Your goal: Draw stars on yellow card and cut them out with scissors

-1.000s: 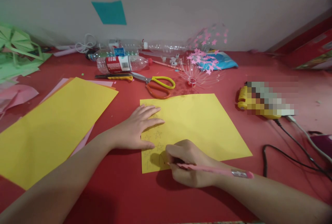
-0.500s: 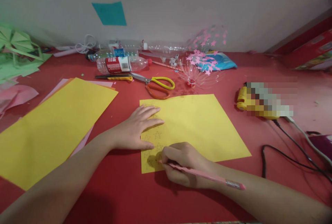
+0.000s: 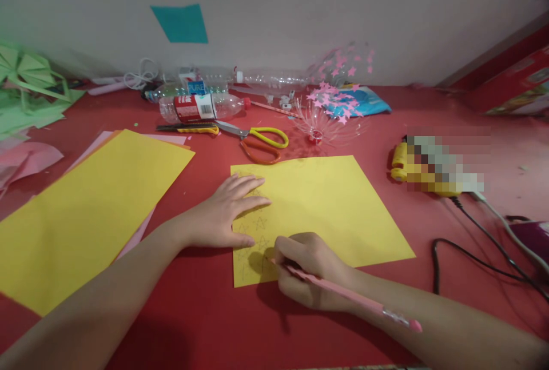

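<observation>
A yellow sheet of paper (image 3: 326,204) lies on the red table, with small pencil-drawn stars (image 3: 259,223) in rows along its left side. My left hand (image 3: 227,213) rests flat on the sheet's left edge, fingers spread, covering some of the stars. Gripped in my right hand (image 3: 306,270) is a pink pencil (image 3: 343,291) with a pink eraser end. Its tip points at the lower left part of the sheet, beside the lowest stars; whether it touches the paper I cannot tell.
Behind the sheet lie scissors (image 3: 263,141), a yellow utility knife (image 3: 197,128), plastic bottles (image 3: 193,108) and a pink star ornament (image 3: 316,136). More yellow paper (image 3: 98,210) is stacked at left. At right sits a yellow tool (image 3: 400,164) with cables (image 3: 436,267).
My right hand has shifted slightly right with the pencil, and the pencil tip has moved up and to the right. My left hand stays in place.
</observation>
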A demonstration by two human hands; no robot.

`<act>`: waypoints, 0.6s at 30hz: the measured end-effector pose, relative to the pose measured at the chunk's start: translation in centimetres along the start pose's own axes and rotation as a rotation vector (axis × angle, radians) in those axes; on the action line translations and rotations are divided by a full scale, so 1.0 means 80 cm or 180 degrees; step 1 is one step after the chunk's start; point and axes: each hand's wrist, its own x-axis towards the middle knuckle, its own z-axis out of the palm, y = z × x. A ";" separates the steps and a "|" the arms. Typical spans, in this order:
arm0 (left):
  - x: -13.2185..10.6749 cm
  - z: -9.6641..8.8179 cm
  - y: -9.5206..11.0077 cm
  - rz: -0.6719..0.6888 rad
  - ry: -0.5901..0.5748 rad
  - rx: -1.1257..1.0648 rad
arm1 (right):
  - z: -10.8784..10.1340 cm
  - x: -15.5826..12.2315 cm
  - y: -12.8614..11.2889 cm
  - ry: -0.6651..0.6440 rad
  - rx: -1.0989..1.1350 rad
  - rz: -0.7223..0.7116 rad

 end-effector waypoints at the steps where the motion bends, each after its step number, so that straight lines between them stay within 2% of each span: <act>1: 0.000 0.000 0.001 -0.0006 -0.0007 0.0002 | -0.001 0.000 0.000 0.0013 0.0011 0.0034; 11: 0.000 0.001 0.000 0.0028 -0.0012 0.0017 | 0.001 -0.003 0.004 0.0185 0.0054 0.0186; 18: -0.001 0.000 0.001 -0.0013 0.0004 -0.0020 | 0.001 -0.002 0.004 0.0055 0.0038 -0.0192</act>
